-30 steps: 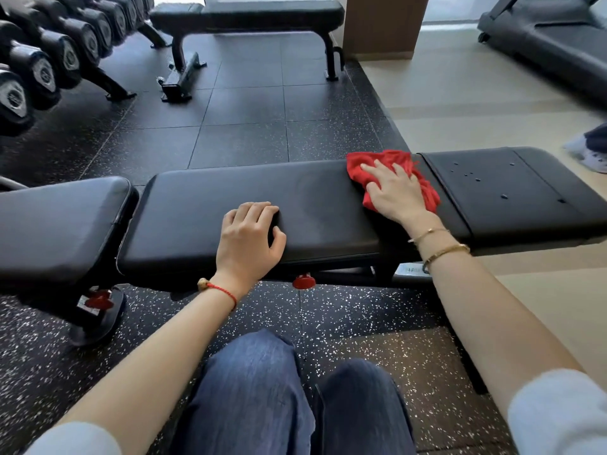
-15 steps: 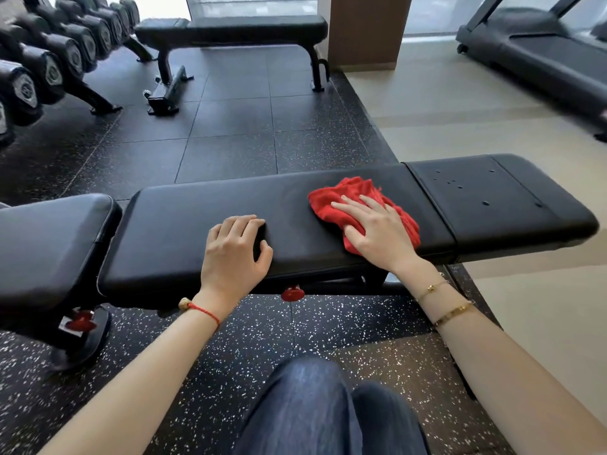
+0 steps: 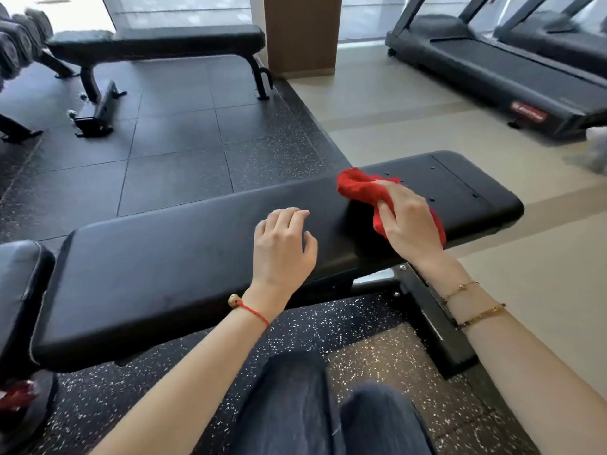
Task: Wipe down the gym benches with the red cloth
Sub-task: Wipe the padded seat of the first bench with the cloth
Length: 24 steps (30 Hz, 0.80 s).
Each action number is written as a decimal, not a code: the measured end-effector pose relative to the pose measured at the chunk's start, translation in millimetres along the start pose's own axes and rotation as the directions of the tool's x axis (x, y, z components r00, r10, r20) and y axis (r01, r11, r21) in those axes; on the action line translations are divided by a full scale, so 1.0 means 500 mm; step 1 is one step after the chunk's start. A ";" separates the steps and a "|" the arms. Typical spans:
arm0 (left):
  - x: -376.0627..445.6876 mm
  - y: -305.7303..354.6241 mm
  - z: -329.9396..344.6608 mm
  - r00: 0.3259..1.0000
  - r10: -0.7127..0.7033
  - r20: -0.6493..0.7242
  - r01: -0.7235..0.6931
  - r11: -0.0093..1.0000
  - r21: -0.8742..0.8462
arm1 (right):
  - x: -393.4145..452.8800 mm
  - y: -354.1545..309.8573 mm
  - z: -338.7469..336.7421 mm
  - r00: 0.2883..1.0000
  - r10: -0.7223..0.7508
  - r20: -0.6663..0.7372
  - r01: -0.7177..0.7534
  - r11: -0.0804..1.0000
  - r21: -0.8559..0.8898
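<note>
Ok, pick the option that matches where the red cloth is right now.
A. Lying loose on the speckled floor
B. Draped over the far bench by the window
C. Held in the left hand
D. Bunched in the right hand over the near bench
D: the red cloth is gripped in the right hand above the near bench, while the left hand holds nothing, fingers spread over the pad.

One wide-angle head view looks forward and steeply down from above the person's knees. The near bench [image 3: 184, 267] runs slantwise across the middle of the frame, close below; a second bench [image 3: 164, 41] sits upper left, treadmills [image 3: 492, 67] upper right.
</note>
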<state>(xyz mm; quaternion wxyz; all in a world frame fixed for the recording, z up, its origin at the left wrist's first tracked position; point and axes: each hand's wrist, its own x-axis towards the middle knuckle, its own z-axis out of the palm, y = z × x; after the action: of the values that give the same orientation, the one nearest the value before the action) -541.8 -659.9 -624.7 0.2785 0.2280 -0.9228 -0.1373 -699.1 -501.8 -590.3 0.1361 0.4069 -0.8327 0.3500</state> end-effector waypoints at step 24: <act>0.015 0.051 0.098 0.994 0.020 0.104 -0.036 0.989 0.145 | 0.101 0.103 0.076 0.901 0.205 0.382 -0.099 0.955 -0.279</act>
<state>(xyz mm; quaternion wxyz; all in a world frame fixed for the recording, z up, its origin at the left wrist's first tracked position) -584.1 -635.3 -651.0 0.2153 0.2276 -0.9466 -0.0763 -768.6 -535.9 -616.2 -0.0171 0.3832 -0.9099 0.1582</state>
